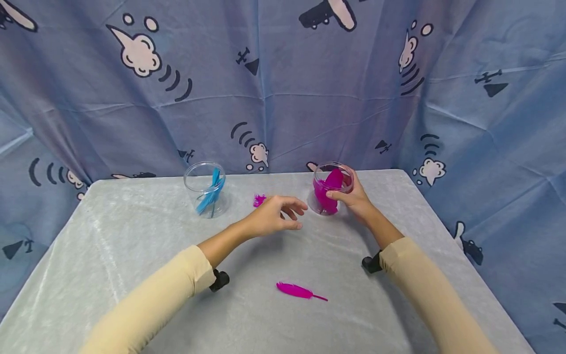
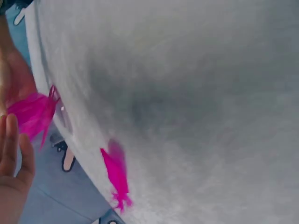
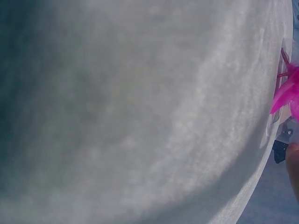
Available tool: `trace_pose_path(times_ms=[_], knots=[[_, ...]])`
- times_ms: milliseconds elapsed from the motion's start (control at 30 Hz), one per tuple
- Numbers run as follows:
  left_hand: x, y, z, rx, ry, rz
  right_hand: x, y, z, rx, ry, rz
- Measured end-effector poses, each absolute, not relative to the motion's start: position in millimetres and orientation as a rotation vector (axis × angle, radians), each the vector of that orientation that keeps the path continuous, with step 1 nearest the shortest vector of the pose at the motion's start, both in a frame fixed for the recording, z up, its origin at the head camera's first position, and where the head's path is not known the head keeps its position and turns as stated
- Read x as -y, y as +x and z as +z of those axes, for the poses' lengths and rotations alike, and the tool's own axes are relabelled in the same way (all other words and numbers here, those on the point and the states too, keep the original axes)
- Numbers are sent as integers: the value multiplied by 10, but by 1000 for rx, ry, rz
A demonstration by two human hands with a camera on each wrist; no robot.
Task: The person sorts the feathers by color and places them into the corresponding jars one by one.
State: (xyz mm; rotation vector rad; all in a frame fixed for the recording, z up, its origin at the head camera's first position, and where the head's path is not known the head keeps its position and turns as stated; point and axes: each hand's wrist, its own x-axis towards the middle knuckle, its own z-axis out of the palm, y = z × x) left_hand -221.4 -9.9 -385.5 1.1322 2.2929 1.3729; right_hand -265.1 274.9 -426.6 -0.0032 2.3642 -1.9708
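Observation:
My right hand grips a clear jar from its right side, with the thumb across the front near the rim. Inside the jar stand bright magenta feathers. My left hand hovers just left of that jar, fingers loosely bent and holding nothing. Behind it, a magenta feather lies partly hidden in the head view; the left wrist view shows more of this magenta piece. At the right edge of the right wrist view, magenta feathers appear above a fingertip.
A second clear jar holding blue feathers stands at the back left. One magenta feather lies nearer the front of the grey cloth-covered table. A blue patterned curtain hangs behind the table.

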Motion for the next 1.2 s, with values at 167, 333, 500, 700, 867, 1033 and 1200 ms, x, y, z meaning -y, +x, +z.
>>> trace_pose_path(times_ms=[167, 333, 500, 700, 867, 1033, 1200], knots=[[203, -2070, -3957, -2163, 1167, 1293, -2749, -2645, -4249, -2359, 11, -1961], [291, -1909, -4092, -2080, 1136, 1265, -2754, -2648, -4238, -2365, 22, -1949], [324, -1767, -4257, -2012, 1101, 1252, -2759, -2644, -4242, -2374, 29, -1934], [370, -1667, -4378, -1981, 1081, 1214, -2759, -2658, -4260, -2377, 26, -1927], [397, -1626, -4397, -1992, 1071, 1194, -2763, -2660, -4271, -2378, 20, -1928], [407, -1585, -4386, -2021, 1076, 1158, -2763, -2652, -4262, -2374, 21, -1931], [413, -1543, -4406, -2071, 1127, 1103, -2763, -2648, -4253, -2359, 27, -1939]])
